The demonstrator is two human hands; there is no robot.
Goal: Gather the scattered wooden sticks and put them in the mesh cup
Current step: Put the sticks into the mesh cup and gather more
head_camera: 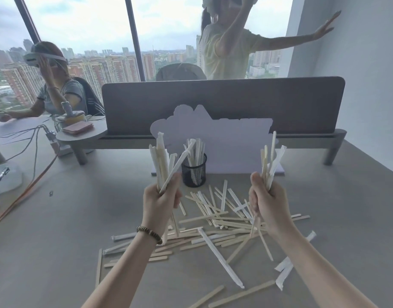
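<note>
Gripping bundles of sticks, fingers of both hands curled tight: left hand (161,202) clamped on a left bundle (163,161) standing upright, just left of the mesh cup (193,171); right hand (265,200) clamped on a right bundle (270,161), right of the cup, with a few ends hanging below the fist. Both held above the desk (68,218), nearer than the cup. Cup standing upright, already holding several sticks. Loose sticks (213,221), some in white paper sleeves, scattered on the desk in front of the cup, under and between the hands. Bead bracelet (149,234) on the left wrist. Grey divider (222,103) behind the cup.
</note>
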